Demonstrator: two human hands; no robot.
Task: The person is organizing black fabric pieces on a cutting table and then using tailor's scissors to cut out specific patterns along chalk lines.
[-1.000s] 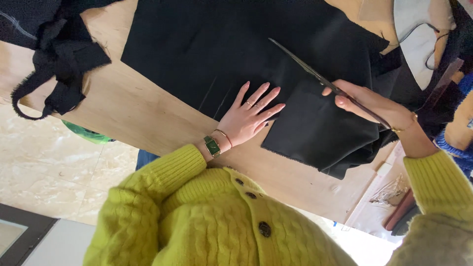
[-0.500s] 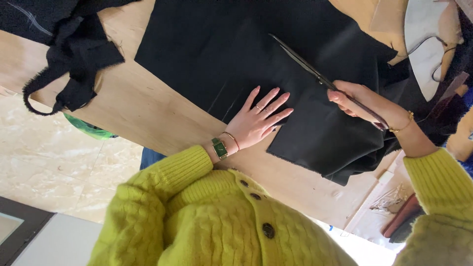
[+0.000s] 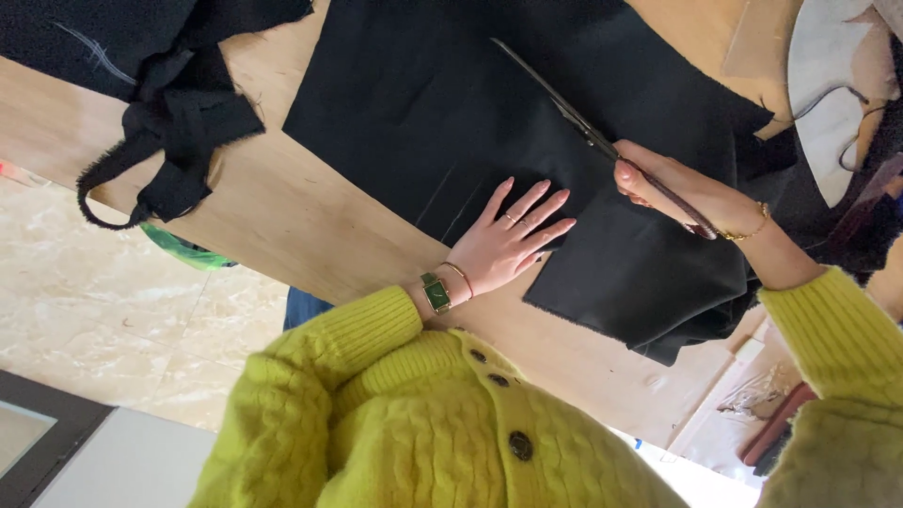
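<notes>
While our left hand point(image 3: 508, 240) lay flat with fingers spread on the black fabric point(image 3: 451, 122), our right hand point(image 3: 677, 193) was clenched around the scissors point(image 3: 583, 127), blades over the cloth. The fabric lay spread across the wooden counter point(image 3: 310, 235).

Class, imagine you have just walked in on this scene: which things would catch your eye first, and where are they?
The bright yellow cardigan fills the bottom of the view. Above it, a large black cloth lies spread on the wooden table, with the left hand pressed flat on it. The right hand holds long scissors pointing across the cloth, and a bundle of black scraps lies at the table's left end.
</notes>
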